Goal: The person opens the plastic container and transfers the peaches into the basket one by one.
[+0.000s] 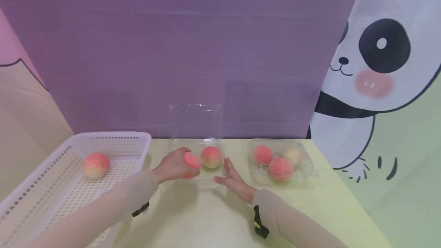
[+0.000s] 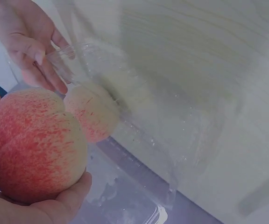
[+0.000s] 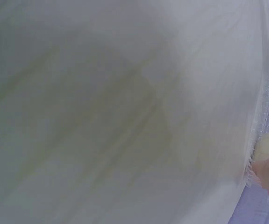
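Purple sheeting (image 1: 193, 49) is hanging behind the table (image 1: 203, 217) while I'm remotely grasping a peach (image 2: 36, 144) with left fingers (image 2: 73, 193) by an open clamshell (image 1: 206, 182) containing another peach (image 1: 211, 157), right fingers (image 1: 230, 167) extending beside it, presumably for steadying.

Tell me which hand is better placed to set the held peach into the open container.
Probably the left hand: it grips the peach, close to the open container where another peach sits. The right hand, at the container's right side, holds no peach and could steady the container.
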Demonstrator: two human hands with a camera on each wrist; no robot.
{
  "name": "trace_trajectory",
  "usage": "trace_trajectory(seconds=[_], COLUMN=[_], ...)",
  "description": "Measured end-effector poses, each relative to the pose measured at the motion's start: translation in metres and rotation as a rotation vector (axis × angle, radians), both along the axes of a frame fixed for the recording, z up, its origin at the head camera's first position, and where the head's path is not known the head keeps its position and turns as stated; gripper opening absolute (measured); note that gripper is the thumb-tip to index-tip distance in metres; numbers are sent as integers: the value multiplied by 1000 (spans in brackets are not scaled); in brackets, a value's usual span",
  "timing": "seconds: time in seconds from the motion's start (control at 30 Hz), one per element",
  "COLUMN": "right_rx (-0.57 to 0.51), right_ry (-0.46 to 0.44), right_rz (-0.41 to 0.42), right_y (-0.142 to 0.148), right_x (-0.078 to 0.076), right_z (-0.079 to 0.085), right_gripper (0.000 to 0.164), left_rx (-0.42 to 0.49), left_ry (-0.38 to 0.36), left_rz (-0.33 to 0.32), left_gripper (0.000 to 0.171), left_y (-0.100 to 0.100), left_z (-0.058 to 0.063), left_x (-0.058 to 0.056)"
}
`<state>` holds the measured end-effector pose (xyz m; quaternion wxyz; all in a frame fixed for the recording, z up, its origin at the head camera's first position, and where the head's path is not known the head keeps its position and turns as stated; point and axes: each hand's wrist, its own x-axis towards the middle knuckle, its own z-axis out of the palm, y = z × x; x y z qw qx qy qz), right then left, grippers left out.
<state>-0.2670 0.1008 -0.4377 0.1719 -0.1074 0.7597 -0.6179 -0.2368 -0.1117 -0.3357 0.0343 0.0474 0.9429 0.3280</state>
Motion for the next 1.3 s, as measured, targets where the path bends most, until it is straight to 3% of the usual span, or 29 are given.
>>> trace_trajectory(seconds=[0.3, 0.57, 0.73, 0.87, 1.17, 1.3], right_rx=[1, 2, 4, 9, 0, -8], right_ry=[14, 14, 7, 6, 3, 3], right_rz=[-7, -9, -11, -10, -14, -14], right_y=[-1, -2, -2, -1, -1, -2], right_x=[1, 1, 1, 1, 1, 1], right_z=[0, 1, -1, -2, 0, -1], right_gripper=[91, 91, 91, 92, 93, 92], left_rx=[-23, -60, -58, -48, -41, 21], left_ry=[61, 159, 105, 91, 195, 183], left_rz=[-36, -21, 25, 57, 95, 117], left_gripper=[76, 77, 80, 81, 83, 87], left_y=[-23, -52, -71, -87, -131, -147], left_z=[18, 33, 36, 35, 18, 12], left_x=[13, 12, 10, 7, -8, -11])
